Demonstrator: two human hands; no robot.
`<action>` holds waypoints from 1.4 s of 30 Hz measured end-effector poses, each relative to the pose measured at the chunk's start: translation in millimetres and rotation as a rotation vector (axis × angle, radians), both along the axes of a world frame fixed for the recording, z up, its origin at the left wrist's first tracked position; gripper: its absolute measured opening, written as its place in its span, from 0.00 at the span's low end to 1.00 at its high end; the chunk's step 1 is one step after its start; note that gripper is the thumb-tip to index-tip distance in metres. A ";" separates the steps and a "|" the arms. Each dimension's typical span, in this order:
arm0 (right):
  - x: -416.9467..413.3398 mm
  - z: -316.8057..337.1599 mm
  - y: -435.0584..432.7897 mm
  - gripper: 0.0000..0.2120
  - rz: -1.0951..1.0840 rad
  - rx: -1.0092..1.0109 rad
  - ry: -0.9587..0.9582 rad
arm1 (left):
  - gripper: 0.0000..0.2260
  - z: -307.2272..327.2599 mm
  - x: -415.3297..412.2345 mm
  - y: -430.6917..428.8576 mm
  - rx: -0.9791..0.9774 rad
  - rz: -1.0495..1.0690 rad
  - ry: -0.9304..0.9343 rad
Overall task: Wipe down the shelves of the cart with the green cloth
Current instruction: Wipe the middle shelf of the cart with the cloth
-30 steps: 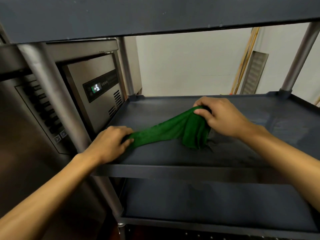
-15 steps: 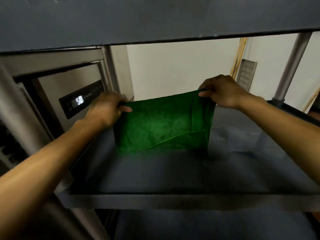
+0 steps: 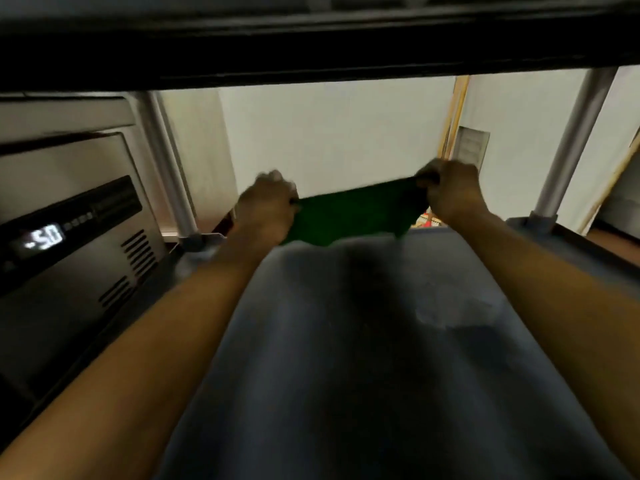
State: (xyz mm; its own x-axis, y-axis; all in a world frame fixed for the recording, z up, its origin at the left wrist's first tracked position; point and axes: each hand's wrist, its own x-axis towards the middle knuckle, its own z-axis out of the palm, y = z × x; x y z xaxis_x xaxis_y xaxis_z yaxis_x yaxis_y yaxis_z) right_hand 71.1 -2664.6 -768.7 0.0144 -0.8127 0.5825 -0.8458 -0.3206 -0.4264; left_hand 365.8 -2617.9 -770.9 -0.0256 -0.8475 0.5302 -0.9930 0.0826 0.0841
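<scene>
The green cloth (image 3: 349,214) is stretched flat between both hands at the far edge of the cart's dark grey middle shelf (image 3: 346,358). My left hand (image 3: 266,204) grips its left corner and my right hand (image 3: 450,188) grips its right corner. Both arms reach deep across the shelf. The cloth's lower edge hangs at the shelf's back rim. The image is blurred by motion.
The cart's upper shelf (image 3: 311,46) hangs low over my arms. Metal posts (image 3: 169,168) (image 3: 571,147) stand at the shelf's back corners. A stainless fridge unit with a lit display (image 3: 45,237) is close on the left. A white wall lies behind.
Both hands carried the cloth from the front of the shelf to its far edge and spread it out taut. My head moved in under the upper shelf.
</scene>
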 end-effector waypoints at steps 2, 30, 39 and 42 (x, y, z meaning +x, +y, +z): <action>-9.7 -33.4 2.0 0.09 0.016 0.234 0.129 | 0.10 -32.9 -6.0 -3.0 0.174 -0.075 -0.077; -42.5 -95.8 104.9 0.22 0.206 0.535 0.231 | 0.14 -91.9 -16.5 80.0 0.562 -0.151 -0.028; -53.3 -96.6 148.5 0.20 0.213 0.520 0.266 | 0.13 -92.0 -24.5 121.6 0.540 -0.148 -0.016; -54.9 -95.0 161.3 0.20 0.205 0.536 0.272 | 0.13 -91.8 -25.7 136.6 0.532 -0.157 -0.021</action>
State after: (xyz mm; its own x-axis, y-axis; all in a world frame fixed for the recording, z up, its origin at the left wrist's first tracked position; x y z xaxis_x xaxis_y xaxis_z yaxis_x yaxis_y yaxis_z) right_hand 16.3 -2503.3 -863.7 0.2909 -0.9555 0.0486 -0.8905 -0.2890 -0.3513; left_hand 340.2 -2481.4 -862.7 -0.1796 -0.9833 0.0282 -0.9740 0.1817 0.1350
